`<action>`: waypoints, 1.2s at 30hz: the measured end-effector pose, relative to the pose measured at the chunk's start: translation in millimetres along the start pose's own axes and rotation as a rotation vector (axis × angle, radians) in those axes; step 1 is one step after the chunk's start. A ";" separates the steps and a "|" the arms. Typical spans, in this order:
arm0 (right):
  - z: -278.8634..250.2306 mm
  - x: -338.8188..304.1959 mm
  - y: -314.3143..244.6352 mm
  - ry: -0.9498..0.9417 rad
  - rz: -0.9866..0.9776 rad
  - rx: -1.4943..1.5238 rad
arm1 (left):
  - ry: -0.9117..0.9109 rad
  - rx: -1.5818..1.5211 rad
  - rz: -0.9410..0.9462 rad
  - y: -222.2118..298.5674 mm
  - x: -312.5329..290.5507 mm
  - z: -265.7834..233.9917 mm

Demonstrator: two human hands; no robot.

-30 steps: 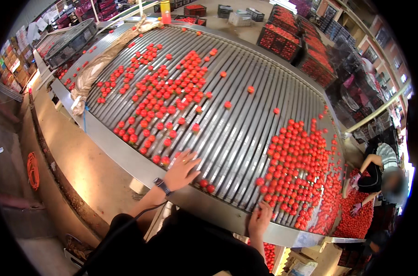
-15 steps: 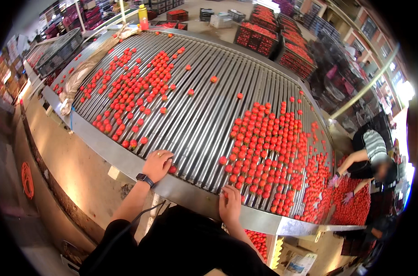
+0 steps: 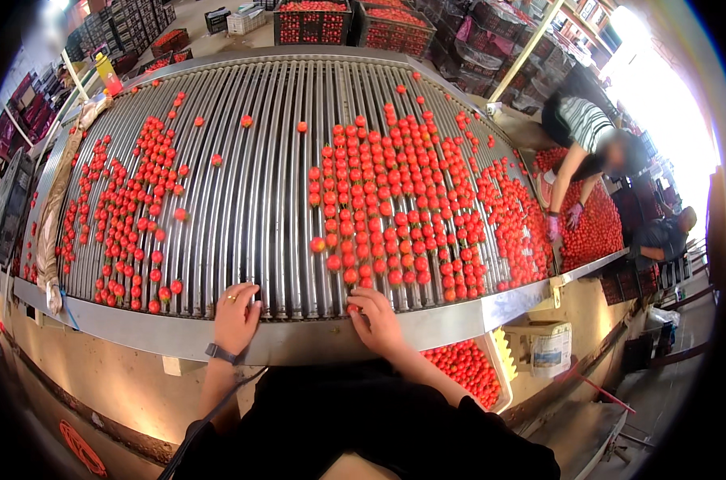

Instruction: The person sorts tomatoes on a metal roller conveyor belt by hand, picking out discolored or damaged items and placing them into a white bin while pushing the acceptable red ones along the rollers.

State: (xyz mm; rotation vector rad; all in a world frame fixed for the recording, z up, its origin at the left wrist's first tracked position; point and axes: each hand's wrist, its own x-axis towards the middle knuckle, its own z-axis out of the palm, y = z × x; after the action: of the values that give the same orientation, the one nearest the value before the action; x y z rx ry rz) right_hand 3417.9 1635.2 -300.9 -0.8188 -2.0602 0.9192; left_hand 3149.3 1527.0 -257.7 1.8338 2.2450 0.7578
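Red tomatoes (image 3: 383, 192) lie in rows on the metal roller table (image 3: 259, 160) in front of me. Over its near edge rests my left hand (image 3: 237, 318), with a ring and a wrist watch; its fingers are open and slightly bent on the roller ends, and nothing shows in them. My right hand (image 3: 379, 322) is at the same edge, to the right, its fingers curled over a tomato (image 3: 353, 308) of which only a bit shows. The densest rows begin just beyond this hand. A looser group of tomatoes (image 3: 139, 208) lies beyond my left hand.
At the right end a co-worker (image 3: 591, 128) in gloves reaches into a heap of tomatoes (image 3: 591, 224). Below the right edge stands a crate of tomatoes (image 3: 467, 372). Filled crates (image 3: 311, 24) stand behind the table; a rolled cloth (image 3: 55, 216) lines its left side.
My view has turned right. The tomato that lay beside my left hand no longer shows there. Both hands stay at the near edge, the right one with its fingers curled.
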 end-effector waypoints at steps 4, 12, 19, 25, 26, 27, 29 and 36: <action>4.3 24.1 20.5 0.019 -0.094 -0.183 | -0.122 -0.215 0.010 12.8 21.3 5.5; 32.0 62.0 21.4 -0.263 -0.181 -0.372 | -0.158 -0.190 0.200 31.4 83.8 55.1; 9.5 47.1 39.3 -0.134 0.017 -0.460 | -0.187 -0.028 0.182 29.8 82.8 81.6; -8.8 41.3 48.7 0.012 -0.006 -0.295 | -0.118 -0.029 0.123 27.4 85.9 83.0; -10.1 43.3 50.3 0.052 -0.014 -0.273 | -0.107 -0.034 0.124 28.3 87.2 84.3; -9.9 47.5 51.3 0.059 -0.014 -0.262 | -0.107 -0.033 0.113 31.1 88.4 83.5; -9.0 56.7 42.8 0.013 0.011 -0.323 | -0.089 -0.034 0.092 32.6 90.1 84.9; 22.1 86.5 43.2 -0.193 -0.138 -0.427 | 0.115 -0.241 0.045 31.4 97.6 93.4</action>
State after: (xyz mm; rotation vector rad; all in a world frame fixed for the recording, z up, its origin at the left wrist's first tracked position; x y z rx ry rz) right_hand 3364.6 1717.5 -315.7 -0.8146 -2.4954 0.5027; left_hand 3191.8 1650.5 -304.2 1.7724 2.0750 1.1145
